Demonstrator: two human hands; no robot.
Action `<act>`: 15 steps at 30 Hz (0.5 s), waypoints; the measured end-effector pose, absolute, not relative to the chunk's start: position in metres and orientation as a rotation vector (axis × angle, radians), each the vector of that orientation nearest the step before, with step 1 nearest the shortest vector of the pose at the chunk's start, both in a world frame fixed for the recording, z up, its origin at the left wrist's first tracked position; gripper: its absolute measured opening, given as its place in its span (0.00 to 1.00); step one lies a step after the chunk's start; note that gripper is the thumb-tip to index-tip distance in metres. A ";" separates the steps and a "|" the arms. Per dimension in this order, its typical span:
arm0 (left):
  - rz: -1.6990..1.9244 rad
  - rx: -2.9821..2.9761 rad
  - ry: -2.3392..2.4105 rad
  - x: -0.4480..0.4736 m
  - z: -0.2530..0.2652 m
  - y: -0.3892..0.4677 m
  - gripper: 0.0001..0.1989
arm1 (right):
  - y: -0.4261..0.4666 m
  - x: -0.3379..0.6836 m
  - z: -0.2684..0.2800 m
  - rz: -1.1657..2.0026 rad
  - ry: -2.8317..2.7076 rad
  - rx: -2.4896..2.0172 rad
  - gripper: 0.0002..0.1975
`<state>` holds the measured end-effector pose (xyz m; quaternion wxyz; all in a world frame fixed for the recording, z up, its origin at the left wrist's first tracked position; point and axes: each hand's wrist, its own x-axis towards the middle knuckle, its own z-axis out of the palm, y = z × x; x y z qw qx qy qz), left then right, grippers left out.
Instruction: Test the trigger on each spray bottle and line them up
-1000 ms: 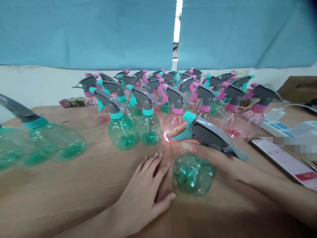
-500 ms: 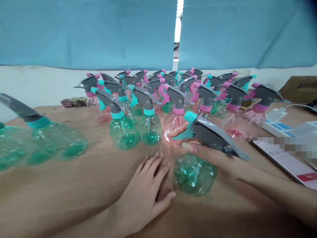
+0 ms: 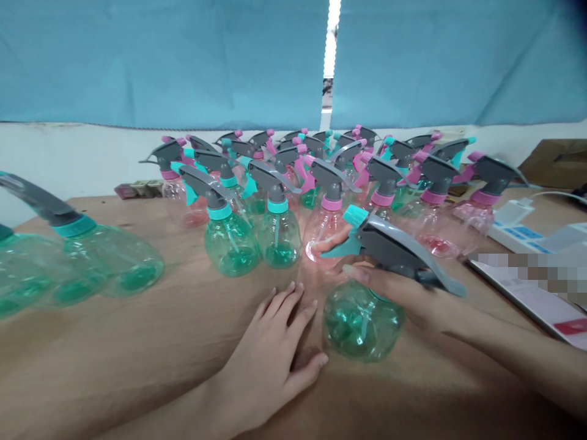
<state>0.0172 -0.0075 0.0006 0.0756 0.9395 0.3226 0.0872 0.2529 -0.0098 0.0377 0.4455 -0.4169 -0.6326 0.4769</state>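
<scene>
1. Hands come first, both nearest the camera: the left hand lies flat and open on the worktop, fingers spread, thumb just beside the base of the green spray bottle. It grips nothing; it looks placed there to brace beside the bottle.
2. Just right of that bottle's neck, the right hand is curled round it under the grey trigger head, fingers closed on it, likely to keep the bottle upright and steady.
3. The green spray bottle itself stands on the worktop between the two hands, its teal nozzle pointing left.
4. Behind the bottle, a crowd of upright spray bottles in pink and green stands packed close, touching one another, trigger heads fitted.
5. Well to the left of the bottle, two green bottles sit apart from the crowd.
6. Right of the bottle, a white power strip and papers lie near the worktop's edge.
7. Farthest back, blue curtains hang above a white wall.
</scene>
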 end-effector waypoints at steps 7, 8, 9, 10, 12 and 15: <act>0.271 2.821 0.961 0.017 0.000 -0.008 0.28 | -0.011 0.251 0.046 1.137 -1.663 -1.033 0.10; 0.275 2.821 0.960 0.017 0.000 -0.008 0.28 | -0.011 0.251 0.046 1.162 -1.668 -1.027 0.10; 0.277 2.818 0.961 0.017 0.000 -0.008 0.27 | -0.011 0.251 0.047 1.181 -1.668 -1.030 0.10; 0.278 2.815 0.961 0.017 0.001 -0.008 0.27 | -0.011 0.251 0.047 1.186 -1.665 -1.043 0.10; 0.273 2.807 0.962 0.017 0.003 -0.008 0.27 | -0.011 0.250 0.050 1.144 -1.666 -1.071 0.10; 0.256 2.801 0.957 0.018 0.004 -0.008 0.27 | -0.013 0.247 0.056 0.984 -1.707 -1.096 0.06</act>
